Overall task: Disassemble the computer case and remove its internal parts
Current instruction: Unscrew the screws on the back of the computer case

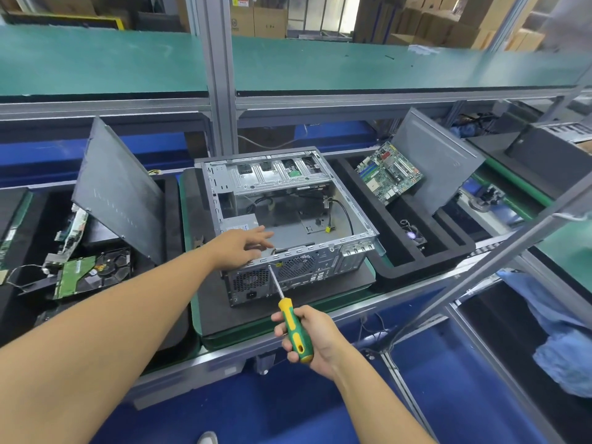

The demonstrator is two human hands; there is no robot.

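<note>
An open grey computer case (352, 200) lies on its side on a dark mat, its rear panel facing me. Inside I see the power supply (240, 223), loose black cables (344, 209) and a bare floor plate. My left hand (245, 243) rests flat with fingers spread on the case's near edge, over the power supply. My right hand (312, 336) grips a green and yellow screwdriver (293, 325). Its tip touches the rear panel close to the fan grille (296, 265).
A removed motherboard (389, 174) leans in the black foam tray (448, 248) on the right, with a small fan (415, 235) beside it. Grey side panels (120, 193) lean on both sides. A hard drive (93, 275) and boards lie in the left tray.
</note>
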